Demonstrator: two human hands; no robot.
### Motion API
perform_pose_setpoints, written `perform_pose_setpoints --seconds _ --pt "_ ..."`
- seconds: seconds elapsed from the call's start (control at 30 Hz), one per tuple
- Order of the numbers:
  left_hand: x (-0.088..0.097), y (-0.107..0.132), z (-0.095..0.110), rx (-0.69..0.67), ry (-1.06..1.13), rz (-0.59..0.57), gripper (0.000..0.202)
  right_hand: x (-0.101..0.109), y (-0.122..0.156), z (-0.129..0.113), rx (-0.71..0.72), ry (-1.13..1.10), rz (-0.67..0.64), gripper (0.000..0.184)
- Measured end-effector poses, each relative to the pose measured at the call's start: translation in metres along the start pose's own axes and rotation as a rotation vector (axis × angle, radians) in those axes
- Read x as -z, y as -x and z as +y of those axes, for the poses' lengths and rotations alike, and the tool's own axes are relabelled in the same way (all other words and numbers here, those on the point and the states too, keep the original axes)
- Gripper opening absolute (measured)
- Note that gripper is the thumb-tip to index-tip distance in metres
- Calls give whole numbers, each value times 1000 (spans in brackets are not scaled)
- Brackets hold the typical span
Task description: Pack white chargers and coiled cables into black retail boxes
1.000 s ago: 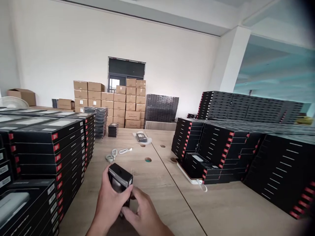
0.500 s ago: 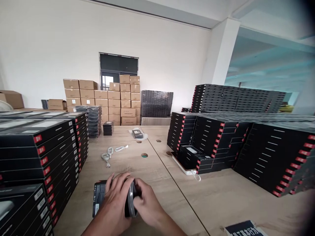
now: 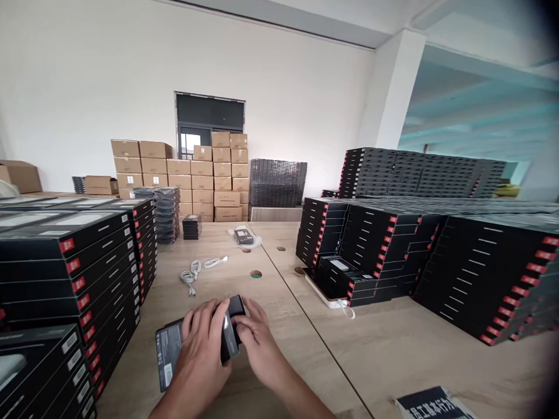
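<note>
A small black product box (image 3: 168, 355) with white print and a label on its face is tilted above the wooden table (image 3: 301, 361). My left hand (image 3: 204, 337) lies across the box, fingers wrapped over its top, covering its middle. At the box's right end, a dark flap (image 3: 236, 305) stands out from the opening. My right hand (image 3: 258, 340) is closed at that end, its thumb and bent fingers against the flap and edge. The right fingertips are partly hidden, and the inside of the box does not show.
Stacks of black boxes stand left (image 3: 105, 285) and right (image 3: 463, 279). White cables (image 3: 192, 273) and a bagged box (image 3: 243, 235) lie ahead. A white-edged tray (image 3: 325, 299) sits by the right stack. A printed sheet (image 3: 432, 404) lies near right; cartons (image 3: 201, 183) rise behind.
The box has turned and tilted in my hands, and the dark flap at its right end now shows standing out. My right hand has shifted slightly along that end.
</note>
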State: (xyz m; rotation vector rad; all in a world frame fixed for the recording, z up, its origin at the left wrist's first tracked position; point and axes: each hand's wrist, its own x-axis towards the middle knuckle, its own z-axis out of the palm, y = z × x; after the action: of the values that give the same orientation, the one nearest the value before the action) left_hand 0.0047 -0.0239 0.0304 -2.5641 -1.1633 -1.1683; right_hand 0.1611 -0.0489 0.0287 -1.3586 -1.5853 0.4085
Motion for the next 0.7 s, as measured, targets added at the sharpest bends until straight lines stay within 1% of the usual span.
perform_pose_setpoints --seconds 0.07,0.13,0.17,0.27,0.33,0.4,0.43,0.5,0.57,0.63,0.7 --pt "-1 1 -1 -25 14 -11 86 -1 -1 0 -88 -145 -10 17" --pt "-1 0 -2 -36 31 -11 87 2 -1 -2 -119 -283 2 9" --pt "-1 0 -2 -36 39 -9 88 5 -1 -4 -123 -338 2 10" --pt "2 -3 -3 -10 51 -10 88 15 -5 -6 -140 -500 25 25" --pt "5 -4 -4 29 52 -17 87 24 -10 -2 -205 -686 94 27" --pt "8 -4 -8 88 38 -34 82 34 -16 6 -298 -881 200 28" --pt "9 -3 -12 133 19 -49 79 39 -19 11 -343 -934 257 28" --pt "9 1 -20 249 -41 -93 73 49 -24 23 -419 -930 343 26" --pt "6 4 -28 367 -105 -122 71 55 -25 34 -478 -853 355 22" --pt "3 5 -33 429 -77 -97 71 56 -24 40 -525 -780 279 18" --pt "0 4 -31 418 126 -51 67 50 -20 41 -554 -708 158 17"
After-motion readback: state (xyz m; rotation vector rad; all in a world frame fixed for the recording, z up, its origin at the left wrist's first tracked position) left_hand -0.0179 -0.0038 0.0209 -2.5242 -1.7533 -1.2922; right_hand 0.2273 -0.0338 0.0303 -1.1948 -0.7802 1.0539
